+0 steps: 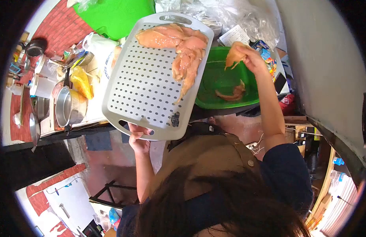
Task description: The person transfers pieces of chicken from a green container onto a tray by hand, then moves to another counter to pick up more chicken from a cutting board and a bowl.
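My left hand grips the near handle of a grey dotted tray, its fingers through the slot. Several raw chicken pieces lie along the tray's far edge and right side. To the right, my right hand pinches a raw chicken piece above a green basin. Inside the basin lies another raw chicken piece. The tray overlaps the basin's left side and hides part of it.
At left on the counter stand a metal pot and a yellow plastic bag. A bright green container and clear plastic bags are at the back. A phone lies right of the basin, near a grey wall.
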The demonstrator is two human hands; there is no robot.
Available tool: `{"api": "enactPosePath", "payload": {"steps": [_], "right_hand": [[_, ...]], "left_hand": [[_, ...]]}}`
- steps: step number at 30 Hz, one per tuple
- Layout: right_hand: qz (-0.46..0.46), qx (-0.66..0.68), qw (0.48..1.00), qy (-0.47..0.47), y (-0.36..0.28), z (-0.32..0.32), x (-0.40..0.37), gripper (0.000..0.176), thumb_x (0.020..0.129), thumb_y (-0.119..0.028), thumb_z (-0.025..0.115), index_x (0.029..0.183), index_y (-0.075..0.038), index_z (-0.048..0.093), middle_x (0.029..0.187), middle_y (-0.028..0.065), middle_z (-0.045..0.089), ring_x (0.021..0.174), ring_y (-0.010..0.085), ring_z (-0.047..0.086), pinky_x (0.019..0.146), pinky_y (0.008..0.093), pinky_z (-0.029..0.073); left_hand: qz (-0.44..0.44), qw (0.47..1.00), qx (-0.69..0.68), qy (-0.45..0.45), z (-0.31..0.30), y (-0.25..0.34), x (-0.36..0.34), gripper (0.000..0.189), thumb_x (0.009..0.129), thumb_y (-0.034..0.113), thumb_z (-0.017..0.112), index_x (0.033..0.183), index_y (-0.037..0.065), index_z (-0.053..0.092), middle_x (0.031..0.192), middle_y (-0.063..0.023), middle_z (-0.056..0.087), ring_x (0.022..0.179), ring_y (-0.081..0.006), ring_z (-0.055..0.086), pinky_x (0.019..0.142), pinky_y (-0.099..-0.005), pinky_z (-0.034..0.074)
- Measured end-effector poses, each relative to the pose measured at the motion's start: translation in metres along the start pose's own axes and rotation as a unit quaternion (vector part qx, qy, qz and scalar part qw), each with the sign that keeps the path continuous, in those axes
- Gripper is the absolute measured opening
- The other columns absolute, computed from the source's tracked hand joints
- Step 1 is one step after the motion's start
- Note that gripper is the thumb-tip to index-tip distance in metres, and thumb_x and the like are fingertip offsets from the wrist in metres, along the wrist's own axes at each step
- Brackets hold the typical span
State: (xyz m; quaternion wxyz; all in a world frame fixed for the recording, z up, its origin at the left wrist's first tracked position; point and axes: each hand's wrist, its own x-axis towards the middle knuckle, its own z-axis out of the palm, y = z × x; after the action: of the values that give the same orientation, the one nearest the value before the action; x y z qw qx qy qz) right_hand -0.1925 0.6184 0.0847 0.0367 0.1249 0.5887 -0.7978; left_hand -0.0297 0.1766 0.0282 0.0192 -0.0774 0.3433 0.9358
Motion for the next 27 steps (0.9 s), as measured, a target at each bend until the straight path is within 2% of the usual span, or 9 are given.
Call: {"api": "enactPosePath", "payload": {"steps": [6, 9, 11, 16, 19, 22, 25, 27], "right_hand": [[-0.051, -0.051, 0.997, -0.036, -0.077, 0.074, -0.021, 0.034, 0.078, -0.011, 0.066, 0.105, 0.003, 0.053, 0.097, 0.0085, 0.060, 0.091, 0.0153, 0.059, 0.079, 0.0259, 0.048], [-0.070, -0.026, 0.980, -0.186, -0.099, 0.119, -0.009, 0.032, 0.077, -0.010, 0.066, 0.105, 0.003, 0.054, 0.097, 0.0085, 0.060, 0.091, 0.0158, 0.058, 0.080, 0.0263, 0.047], [-0.086, 0.008, 0.973, -0.214, -0.100, 0.158, 0.002, 0.030, 0.077, -0.009, 0.066, 0.103, 0.003, 0.055, 0.097, 0.0088, 0.060, 0.090, 0.0158, 0.058, 0.080, 0.0266, 0.046], [-0.153, 0.108, 0.952, -0.242, -0.064, 0.235, 0.069, 0.019, 0.077, -0.007, 0.065, 0.092, 0.004, 0.060, 0.086, 0.0072, 0.062, 0.071, 0.0128, 0.057, 0.062, 0.0213, 0.044], [-0.149, 0.060, 0.974, -0.159, -0.033, 0.247, 0.074, 0.025, 0.079, -0.004, 0.062, 0.103, 0.002, 0.056, 0.092, 0.0073, 0.059, 0.089, 0.0150, 0.056, 0.070, 0.0294, 0.049], [-0.046, 0.038, 0.997, -0.044, 0.004, 0.237, 0.074, 0.025, 0.079, 0.000, 0.060, 0.103, 0.002, 0.056, 0.092, 0.0079, 0.057, 0.090, 0.0177, 0.057, 0.071, 0.0302, 0.050], [-0.001, 0.016, 0.999, -0.036, 0.023, 0.217, 0.070, 0.025, 0.079, 0.001, 0.059, 0.104, 0.001, 0.056, 0.098, 0.0090, 0.056, 0.092, 0.0189, 0.056, 0.075, 0.0322, 0.051], [-0.008, 0.045, 0.997, -0.062, 0.023, 0.204, 0.066, 0.025, 0.079, 0.000, 0.058, 0.104, 0.001, 0.055, 0.103, 0.0091, 0.054, 0.093, 0.0189, 0.056, 0.078, 0.0328, 0.050]], "left_hand": [[0.001, 1.000, -0.005, -0.006, -0.002, 0.000, 0.001, 0.078, 0.057, 0.010, 0.049, 0.133, 0.009, 0.030, 0.116, -0.0114, 0.045, 0.089, -0.0219, 0.051, 0.061, -0.0266, 0.047], [-0.003, 1.000, -0.006, 0.004, -0.001, 0.001, -0.001, 0.078, 0.056, 0.008, 0.049, 0.132, 0.009, 0.031, 0.116, -0.0108, 0.045, 0.091, -0.0217, 0.050, 0.061, -0.0263, 0.047], [-0.005, 1.000, -0.023, 0.001, -0.001, 0.001, -0.001, 0.079, 0.056, 0.007, 0.049, 0.132, 0.010, 0.031, 0.117, -0.0100, 0.044, 0.093, -0.0223, 0.050, 0.060, -0.0265, 0.047], [-0.004, 1.000, -0.029, -0.012, -0.002, 0.001, 0.000, 0.077, 0.058, 0.007, 0.047, 0.133, 0.012, 0.030, 0.118, -0.0102, 0.043, 0.095, -0.0231, 0.050, 0.058, -0.0270, 0.048], [-0.004, 0.999, -0.031, -0.013, -0.006, -0.002, 0.000, 0.078, 0.057, 0.007, 0.047, 0.133, 0.012, 0.029, 0.118, -0.0109, 0.043, 0.092, -0.0228, 0.050, 0.059, -0.0268, 0.048], [0.001, 0.999, -0.038, -0.007, -0.007, -0.004, -0.002, 0.079, 0.057, 0.008, 0.048, 0.133, 0.011, 0.029, 0.117, -0.0113, 0.044, 0.088, -0.0223, 0.050, 0.059, -0.0267, 0.047], [0.006, 1.000, -0.027, -0.004, -0.004, -0.003, -0.001, 0.080, 0.056, 0.009, 0.048, 0.133, 0.011, 0.028, 0.116, -0.0113, 0.044, 0.087, -0.0221, 0.050, 0.059, -0.0272, 0.047], [0.000, 1.000, -0.022, -0.007, -0.003, -0.002, 0.000, 0.081, 0.055, 0.009, 0.049, 0.134, 0.011, 0.028, 0.116, -0.0106, 0.044, 0.089, -0.0221, 0.050, 0.062, -0.0280, 0.046]]}}
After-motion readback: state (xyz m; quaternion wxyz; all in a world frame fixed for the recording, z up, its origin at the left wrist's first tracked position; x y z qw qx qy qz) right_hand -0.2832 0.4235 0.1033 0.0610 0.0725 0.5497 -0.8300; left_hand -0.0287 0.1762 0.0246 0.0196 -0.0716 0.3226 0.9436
